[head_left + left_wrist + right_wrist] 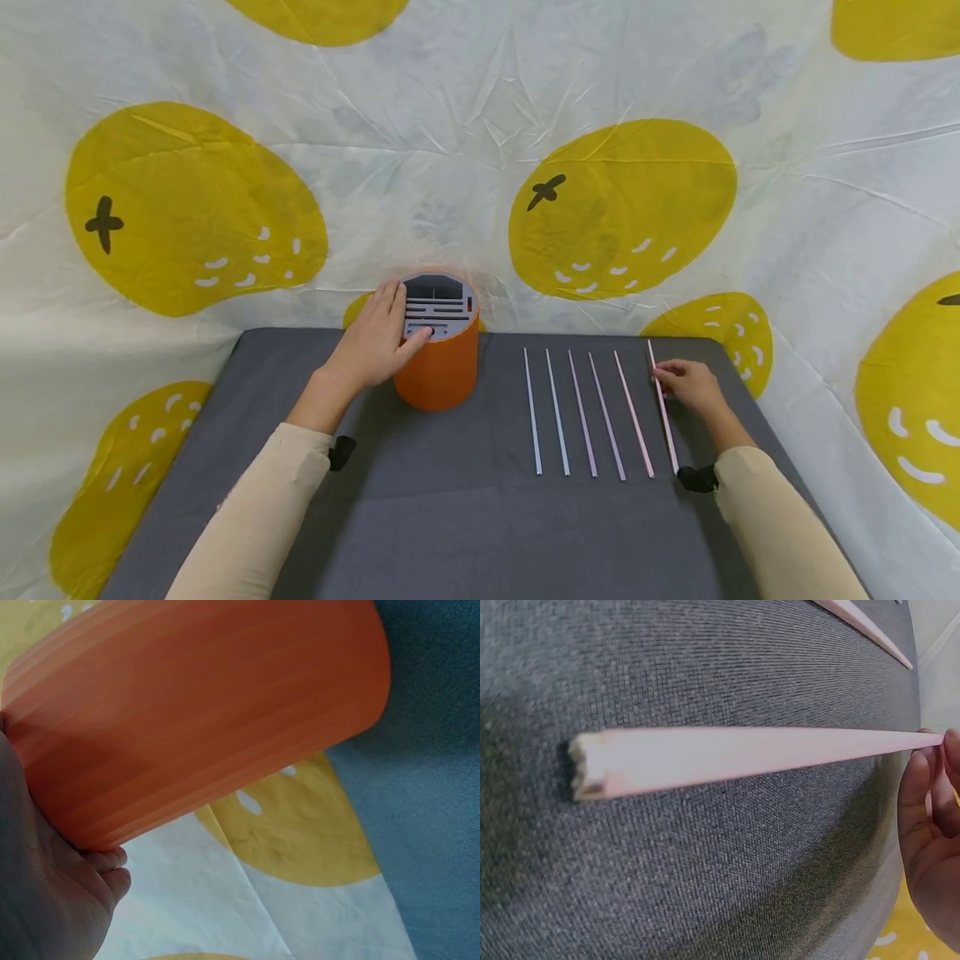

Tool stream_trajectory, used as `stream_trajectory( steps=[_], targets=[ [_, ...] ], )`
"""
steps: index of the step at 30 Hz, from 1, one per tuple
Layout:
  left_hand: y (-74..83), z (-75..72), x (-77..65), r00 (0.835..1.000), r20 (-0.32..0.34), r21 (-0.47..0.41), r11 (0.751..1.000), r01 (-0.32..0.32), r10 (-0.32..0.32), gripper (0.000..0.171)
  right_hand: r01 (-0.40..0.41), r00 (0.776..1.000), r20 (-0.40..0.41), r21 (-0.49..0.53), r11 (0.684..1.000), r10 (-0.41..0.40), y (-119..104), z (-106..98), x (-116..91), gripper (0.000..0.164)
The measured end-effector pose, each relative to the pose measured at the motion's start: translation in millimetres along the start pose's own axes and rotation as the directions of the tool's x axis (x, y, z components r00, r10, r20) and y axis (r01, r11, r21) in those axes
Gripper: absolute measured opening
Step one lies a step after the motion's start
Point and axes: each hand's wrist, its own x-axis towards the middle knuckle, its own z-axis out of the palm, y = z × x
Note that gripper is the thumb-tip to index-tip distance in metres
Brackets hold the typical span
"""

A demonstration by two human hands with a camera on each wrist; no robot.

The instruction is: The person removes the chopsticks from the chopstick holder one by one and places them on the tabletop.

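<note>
An orange pen-holder-like container (437, 379) with a grey slotted top (438, 310) stands near the table's back edge. My left hand (375, 333) holds its upper left rim, the thumb over the top; the left wrist view shows the ribbed orange wall (202, 712) beside that hand (64, 881). At the right, my right hand (690, 385) pinches a long thin pink stick (666, 425) near its far end. Its near end looks pale and ragged in the right wrist view; whether it touches the table, I cannot tell.
Left of the held stick lie several similar sticks in a spaced row, from a light blue one (532, 417) through a purple one (607, 417) to a pink one (634, 417). A dark grey cloth (420, 533) covers the table. Behind hangs a lemon-patterned sheet (450, 192).
</note>
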Motion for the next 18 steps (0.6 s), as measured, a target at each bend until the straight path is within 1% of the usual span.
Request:
stream_trajectory(
  steps=[7, 14, 18],
  targets=[
    [-0.7, 0.7, 2.4, 1.0, 0.0, 0.005, 1.0, 0.0, 0.0, 0.093, -0.047, 0.998, 0.039, 0.05, 0.998, 0.045, 1.3, 6.3, 2.1, 0.041],
    [-0.9, 0.9, 0.9, 1.0, 0.005, -0.004, 1.0, 0.013, -0.013, 0.094, -0.044, 0.998, 0.041, 0.052, 0.998, 0.042, -0.3, 11.1, 2.0, 0.04],
    [-0.2, -0.2, 0.5, 1.0, 0.001, -0.006, 1.0, 0.013, -0.013, 0.093, -0.05, 0.998, 0.045, 0.046, 0.998, 0.048, 2.9, 12.0, 5.2, 0.039]
  ],
)
